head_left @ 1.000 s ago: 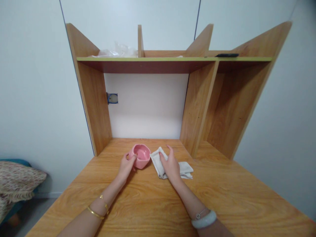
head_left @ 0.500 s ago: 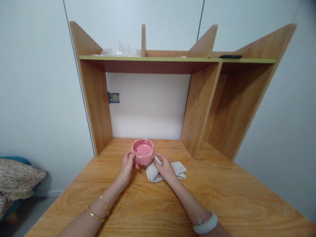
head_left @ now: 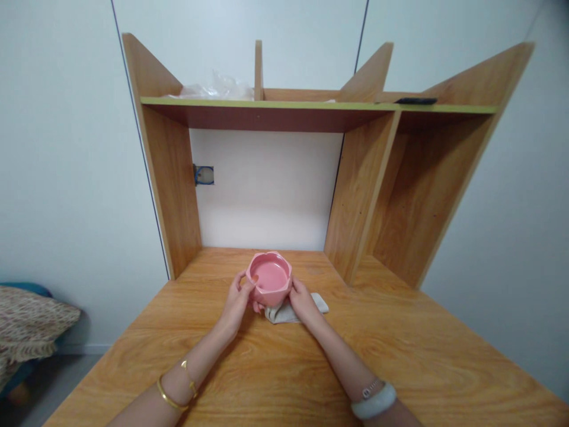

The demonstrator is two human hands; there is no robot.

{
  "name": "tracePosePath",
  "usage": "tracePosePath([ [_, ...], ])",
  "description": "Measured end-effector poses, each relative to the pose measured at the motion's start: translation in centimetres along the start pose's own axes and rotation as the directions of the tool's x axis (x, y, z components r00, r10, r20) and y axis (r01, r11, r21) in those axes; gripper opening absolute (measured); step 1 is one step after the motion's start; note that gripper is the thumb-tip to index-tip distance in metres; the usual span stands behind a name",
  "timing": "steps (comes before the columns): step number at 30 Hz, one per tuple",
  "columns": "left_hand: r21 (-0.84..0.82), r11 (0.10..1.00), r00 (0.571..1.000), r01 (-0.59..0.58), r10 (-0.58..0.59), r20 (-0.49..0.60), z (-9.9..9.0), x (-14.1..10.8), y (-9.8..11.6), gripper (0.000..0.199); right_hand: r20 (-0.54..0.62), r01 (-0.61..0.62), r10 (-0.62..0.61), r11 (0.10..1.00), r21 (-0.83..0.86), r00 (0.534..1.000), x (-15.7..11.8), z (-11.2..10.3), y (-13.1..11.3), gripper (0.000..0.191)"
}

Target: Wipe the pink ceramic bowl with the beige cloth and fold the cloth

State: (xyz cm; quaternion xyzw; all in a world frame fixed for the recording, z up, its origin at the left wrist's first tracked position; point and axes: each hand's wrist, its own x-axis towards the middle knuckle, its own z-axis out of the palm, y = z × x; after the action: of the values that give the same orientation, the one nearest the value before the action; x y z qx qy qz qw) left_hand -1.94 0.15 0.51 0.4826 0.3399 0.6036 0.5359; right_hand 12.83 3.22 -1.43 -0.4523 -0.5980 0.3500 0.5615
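Note:
A pink faceted ashtray point(head_left: 270, 296) with a notched rim is tilted toward me above the wooden desk. My left hand point(head_left: 237, 299) grips its left side, thumb at the rim and fingers underneath. On the other side, my right hand point(head_left: 303, 299) is closed against the ashtray's right wall, with a light grey cloth point(head_left: 320, 302) bunched beneath and around it. The ashtray and the hand hide part of the cloth, and the right fingertips are partly out of sight.
A wooden shelf unit point(head_left: 267, 105) stands at the back of the desk point(head_left: 267, 373). Crinkled clear plastic point(head_left: 217, 89) and a flat black object point(head_left: 415, 101) lie on the upper shelf. An open wall box with blue wire point(head_left: 204, 175) is behind. Patterned fabric point(head_left: 35, 320) drapes at left.
The ashtray and my left hand have moved slightly right and a little lower. My right hand now touches the ashtray's side, and more of the cloth is covered.

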Motion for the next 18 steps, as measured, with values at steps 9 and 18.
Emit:
tracePosePath([
  [9,0.011,1.000,0.995,-0.023,0.024,-0.101,-0.3,0.3,0.3,0.055,0.036,-0.118,0.115,0.987,0.113,0.993,0.1,0.6,-0.3,0.029],
  [18,0.023,1.000,0.996,-0.009,0.011,-0.085,-0.2,0.4,-0.1,0.061,0.206,-0.302,0.267,0.938,0.168,0.942,-0.5,-0.6,-3.6,0.050],
])
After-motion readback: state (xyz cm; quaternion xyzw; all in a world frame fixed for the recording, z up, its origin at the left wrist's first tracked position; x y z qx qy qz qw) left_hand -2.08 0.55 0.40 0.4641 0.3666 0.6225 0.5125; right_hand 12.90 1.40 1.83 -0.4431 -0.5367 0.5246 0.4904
